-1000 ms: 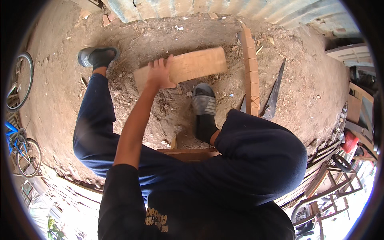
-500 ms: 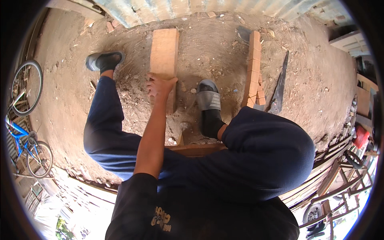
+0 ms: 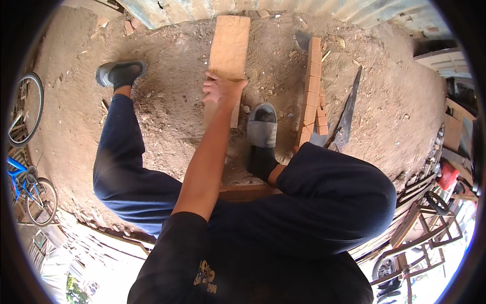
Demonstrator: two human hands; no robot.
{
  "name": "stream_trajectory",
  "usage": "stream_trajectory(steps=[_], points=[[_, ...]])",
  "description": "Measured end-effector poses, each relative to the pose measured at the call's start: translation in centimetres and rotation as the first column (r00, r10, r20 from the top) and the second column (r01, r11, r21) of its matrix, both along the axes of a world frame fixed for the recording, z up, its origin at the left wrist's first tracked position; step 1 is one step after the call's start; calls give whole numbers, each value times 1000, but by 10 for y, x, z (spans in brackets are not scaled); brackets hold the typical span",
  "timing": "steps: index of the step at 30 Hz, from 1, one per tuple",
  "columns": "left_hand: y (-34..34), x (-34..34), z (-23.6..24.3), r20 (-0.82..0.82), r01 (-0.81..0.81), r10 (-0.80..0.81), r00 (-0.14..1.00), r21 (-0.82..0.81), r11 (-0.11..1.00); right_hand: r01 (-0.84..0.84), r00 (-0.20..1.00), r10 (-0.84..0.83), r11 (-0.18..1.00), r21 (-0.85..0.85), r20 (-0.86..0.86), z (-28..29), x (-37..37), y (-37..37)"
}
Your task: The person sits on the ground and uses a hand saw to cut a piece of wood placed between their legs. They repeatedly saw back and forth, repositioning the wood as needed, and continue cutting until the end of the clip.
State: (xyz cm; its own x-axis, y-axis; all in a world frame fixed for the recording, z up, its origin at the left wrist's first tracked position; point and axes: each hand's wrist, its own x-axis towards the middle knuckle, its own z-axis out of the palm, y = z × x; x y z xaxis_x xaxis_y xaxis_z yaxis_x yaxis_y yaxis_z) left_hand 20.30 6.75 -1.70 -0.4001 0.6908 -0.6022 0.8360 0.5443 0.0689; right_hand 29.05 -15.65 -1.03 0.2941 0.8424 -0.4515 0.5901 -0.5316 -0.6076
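My left hand (image 3: 223, 90) grips a flat, light-brown wooden board (image 3: 230, 43) across its width, fingers at its left edge and thumb at its right. The board points away from me over the dirt ground. A long wooden strip (image 3: 312, 76) with cross lines along it lies to the right, its near end by my right knee. Beside it is a shorter lined wooden piece (image 3: 321, 115). My right hand is almost wholly hidden behind the knee; only a small skin-coloured bit (image 3: 296, 149) shows against the strip's near end, so its grip cannot be told.
A dark saw blade (image 3: 350, 109) lies right of the strips. My sandalled foot (image 3: 262, 124) stands between board and strip; the other foot (image 3: 121, 73) is farther left. Corrugated metal sheeting (image 3: 192, 10) bounds the far side. Bicycles (image 3: 33, 187) stand at left, a wooden frame (image 3: 430, 235) at right.
My left hand has moved the board farther away and to the right, tilting it slightly. The long strip has shifted a little left, and a skin-coloured bit now shows at its near end.
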Motion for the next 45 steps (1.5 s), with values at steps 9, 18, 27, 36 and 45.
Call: stream_trajectory(steps=[9, 18, 27, 36, 45], points=[[-24, -9, -6, -65, -70, 68, 996, -27, 997, 125, 987, -131, 990, 69, 96, 1, 81, -29], [-70, -46, -6, -67, -319, 315, 947, -47, 947, 179, 978, -189, 978, 110, 84, -14, 142, -32], [-58, -29, 6, -37, -292, 290, 956, -63, 954, 197, 978, -202, 976, 93, 50, -16, 147, -36], [-6, 34, 3, -7, -74, 74, 997, 6, 997, 171, 984, -172, 984, 53, 36, -13, 145, -32], [-35, 14, 8, 59, -86, 88, 994, -40, 995, 178, 983, -180, 983, 49, 32, -17, 161, -34]])
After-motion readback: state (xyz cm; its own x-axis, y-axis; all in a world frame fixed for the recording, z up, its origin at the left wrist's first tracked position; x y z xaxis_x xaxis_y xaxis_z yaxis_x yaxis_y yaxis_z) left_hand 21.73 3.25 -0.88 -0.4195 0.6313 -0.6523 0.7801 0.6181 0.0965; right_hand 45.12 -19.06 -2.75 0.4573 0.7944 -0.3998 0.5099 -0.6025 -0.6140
